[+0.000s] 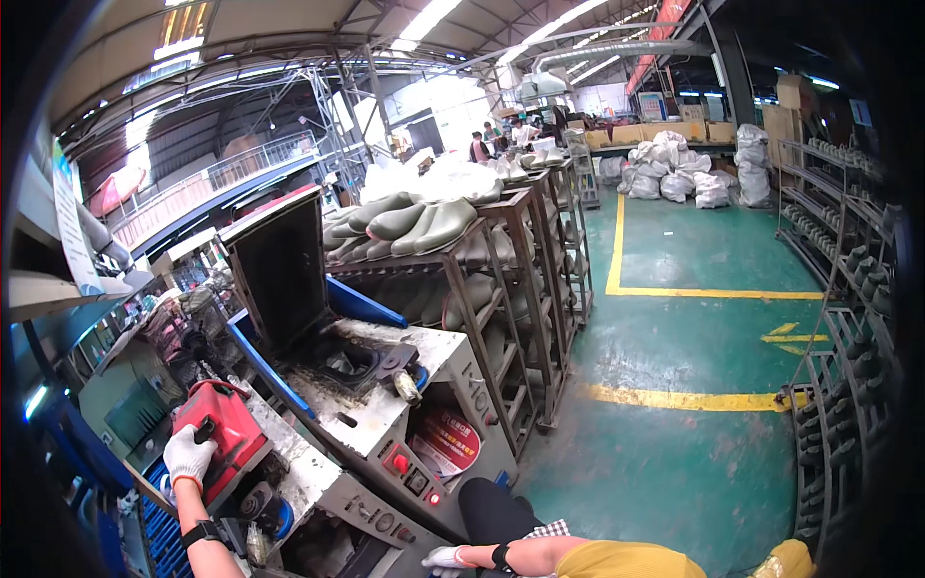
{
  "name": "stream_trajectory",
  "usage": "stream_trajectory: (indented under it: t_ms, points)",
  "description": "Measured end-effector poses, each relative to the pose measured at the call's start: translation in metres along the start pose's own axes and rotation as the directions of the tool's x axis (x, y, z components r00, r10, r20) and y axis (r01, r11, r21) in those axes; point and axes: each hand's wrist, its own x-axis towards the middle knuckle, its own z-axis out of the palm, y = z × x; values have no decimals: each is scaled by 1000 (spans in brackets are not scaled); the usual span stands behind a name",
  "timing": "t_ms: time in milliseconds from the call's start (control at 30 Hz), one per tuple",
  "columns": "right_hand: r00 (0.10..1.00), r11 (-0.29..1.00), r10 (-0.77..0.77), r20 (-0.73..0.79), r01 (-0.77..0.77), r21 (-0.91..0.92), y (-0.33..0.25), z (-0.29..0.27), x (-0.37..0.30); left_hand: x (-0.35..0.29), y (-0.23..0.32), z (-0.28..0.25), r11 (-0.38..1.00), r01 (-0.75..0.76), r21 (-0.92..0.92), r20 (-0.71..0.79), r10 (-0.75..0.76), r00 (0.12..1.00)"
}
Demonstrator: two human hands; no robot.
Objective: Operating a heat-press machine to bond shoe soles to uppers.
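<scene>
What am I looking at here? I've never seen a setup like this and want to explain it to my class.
There is no robot here: someone is working by hand. This one wide, curved picture comes from a camera worn on the head, looking down, so its left is the wearer's left. The gloved left hand grips a black handle on a red cover. The right hand, gloved too, shows at the lower edge; whether it holds anything is hard to tell. Beside the red cover, a pale machine stands with its dark lid raised. Beyond it, grey-green boots lie piled on a rack.
</scene>
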Motion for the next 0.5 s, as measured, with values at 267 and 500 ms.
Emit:
stream_trajectory:
  t_ms: [267,500]
  points:
    - [876,952,-291,384,227,204,-172,80,-88,-16,9,9,1000,-17,-22,-8,17,1000]
    - [608,705,-516,603,-97,702,-230,140,-59,-43,17,21,996,-33,-87,36,37,999]
